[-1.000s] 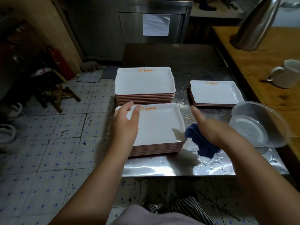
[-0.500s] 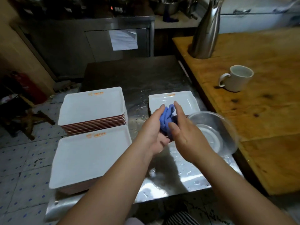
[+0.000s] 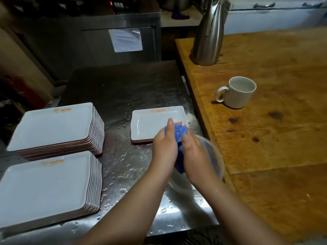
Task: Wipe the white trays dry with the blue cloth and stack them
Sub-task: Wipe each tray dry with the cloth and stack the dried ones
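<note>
— Wet steel table (image 3: 123,89) under me, wooden counter (image 3: 274,138) to the right with a white mug (image 3: 237,91) and a steel jug (image 3: 208,32).

— Where is the cloth?

— Between my palms: my left hand (image 3: 165,147) and right hand (image 3: 193,156) both grip the bunched blue cloth (image 3: 177,137) above a clear bowl (image 3: 215,156).

— And the trays?

— Two tall stacks on the left, far stack (image 3: 54,126) and near stack (image 3: 46,186). A low stack (image 3: 150,124) lies just beyond my hands.

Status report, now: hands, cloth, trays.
Left hand and right hand both grip blue cloth over clear bowl. No tray held. Nothing in the way.
</note>
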